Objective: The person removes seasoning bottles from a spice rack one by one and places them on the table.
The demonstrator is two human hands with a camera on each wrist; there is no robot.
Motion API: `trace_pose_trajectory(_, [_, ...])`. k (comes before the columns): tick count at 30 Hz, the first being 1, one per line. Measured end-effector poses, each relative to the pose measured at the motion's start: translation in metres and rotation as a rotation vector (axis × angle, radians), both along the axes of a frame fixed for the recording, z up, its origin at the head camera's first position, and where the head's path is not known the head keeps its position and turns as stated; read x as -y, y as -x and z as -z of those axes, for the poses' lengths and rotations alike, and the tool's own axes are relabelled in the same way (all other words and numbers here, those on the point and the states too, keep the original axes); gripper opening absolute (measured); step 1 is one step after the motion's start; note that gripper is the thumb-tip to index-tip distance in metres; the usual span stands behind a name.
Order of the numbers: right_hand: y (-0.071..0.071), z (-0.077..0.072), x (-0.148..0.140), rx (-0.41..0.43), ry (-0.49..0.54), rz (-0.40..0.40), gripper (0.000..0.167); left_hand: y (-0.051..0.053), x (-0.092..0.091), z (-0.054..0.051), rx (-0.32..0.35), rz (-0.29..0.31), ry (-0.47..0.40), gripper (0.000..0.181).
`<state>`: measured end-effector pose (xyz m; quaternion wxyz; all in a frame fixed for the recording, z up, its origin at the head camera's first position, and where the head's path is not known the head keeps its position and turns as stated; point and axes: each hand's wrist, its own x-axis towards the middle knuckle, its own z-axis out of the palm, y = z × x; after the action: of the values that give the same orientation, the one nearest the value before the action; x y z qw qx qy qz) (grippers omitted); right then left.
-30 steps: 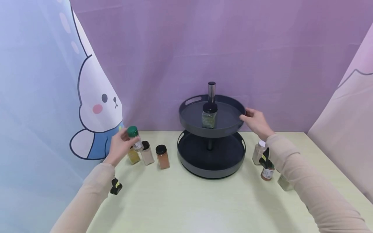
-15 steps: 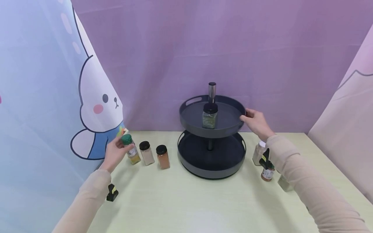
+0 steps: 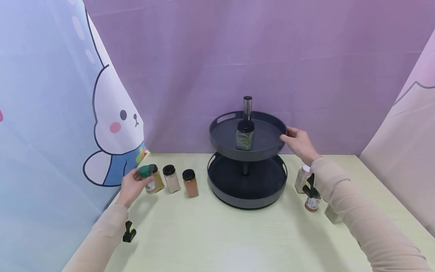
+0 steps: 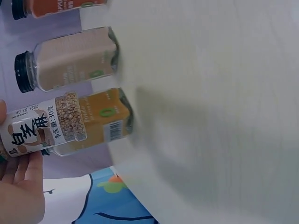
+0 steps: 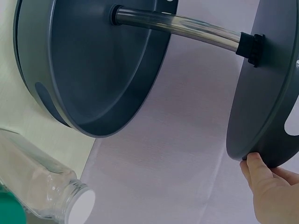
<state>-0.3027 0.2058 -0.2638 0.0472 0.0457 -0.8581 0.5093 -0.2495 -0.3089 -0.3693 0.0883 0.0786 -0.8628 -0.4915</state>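
Observation:
My left hand [image 3: 130, 187] grips a green-capped seasoning jar [image 4: 44, 123] of pale seeds with a white printed label. In the left wrist view, the jar's base overlaps the yellow spice jar [image 4: 100, 119] behind it and looks a little above the table. My right hand [image 3: 299, 142] holds the right rim of the upper tier of a dark two-tier round tray [image 3: 247, 202], thumb outside in the right wrist view [image 5: 275, 186]. On that upper tier stands a black-capped jar of green herbs [image 3: 245, 139]. The lower tier holds nothing visible.
Right of the yellow jar stand a beige spice jar [image 3: 171, 181] and an orange spice jar [image 3: 190, 185]. By the right forearm are a white-capped jar [image 3: 301, 179], a small red-brown jar [image 3: 312, 204] and a partly hidden jar [image 3: 332, 214]. A purple curtain [image 3: 190, 75] hangs behind.
My left hand has carried the green-capped jar left and down, from before the beige jar to the front left of the yellow jar. The right hand stays on the tray rim.

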Motion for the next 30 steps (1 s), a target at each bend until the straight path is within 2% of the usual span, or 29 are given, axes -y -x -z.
trace_pose_trajectory(19, [-0.002, -0.001, 0.0, 0.007, -0.002, -0.004, 0.063, -0.002, 0.007, 0.028, 0.09, -0.052, -0.012, 0.065])
trace_pose_trajectory(30, [-0.002, 0.0, 0.0, 0.008, 0.008, -0.015, 0.062, -0.005, 0.009, 0.039, 0.103, -0.055, -0.022, 0.065])
